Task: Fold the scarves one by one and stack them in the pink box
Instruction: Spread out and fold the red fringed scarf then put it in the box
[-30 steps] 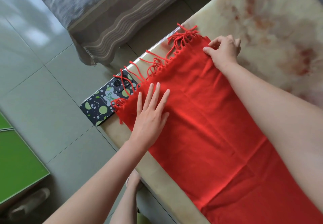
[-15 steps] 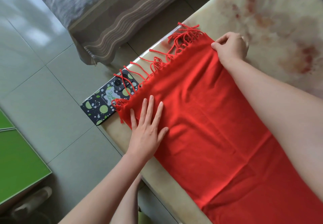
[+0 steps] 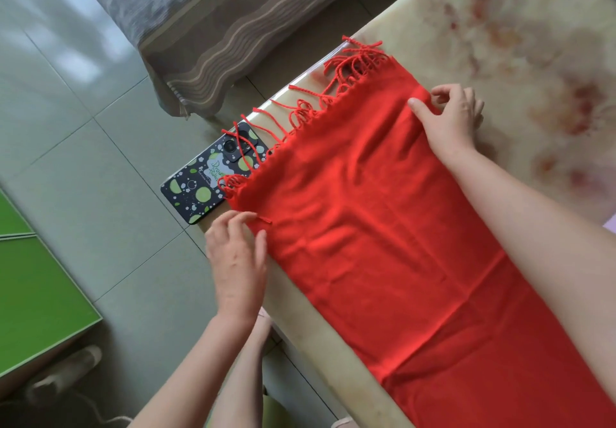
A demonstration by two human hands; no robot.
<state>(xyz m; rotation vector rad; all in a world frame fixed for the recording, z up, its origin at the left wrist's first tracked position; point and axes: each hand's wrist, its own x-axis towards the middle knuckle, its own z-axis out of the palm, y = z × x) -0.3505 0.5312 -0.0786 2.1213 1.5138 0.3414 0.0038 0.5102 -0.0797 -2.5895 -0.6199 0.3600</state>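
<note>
A red scarf (image 3: 383, 227) with a fringed end lies flat along the marbled table (image 3: 533, 27), its fringe (image 3: 320, 107) reaching the table's left edge. My left hand (image 3: 238, 254) pinches the scarf's near left edge just below the fringed corner, fingers curled. At the far edge my right hand (image 3: 450, 120) pinches the cloth between thumb and fingers. The pink box is not in view.
A phone in a black case with green spots (image 3: 206, 180) lies at the table's left corner, partly under the fringe. Beyond the table edge is grey tiled floor, a bed with a grey and brown cover (image 3: 186, 27), and a green panel (image 3: 30, 287) at the lower left.
My left hand slid off the scarf's top toward its near left edge and curled to pinch it. My right hand shifted a little along the far edge, still pinching.
</note>
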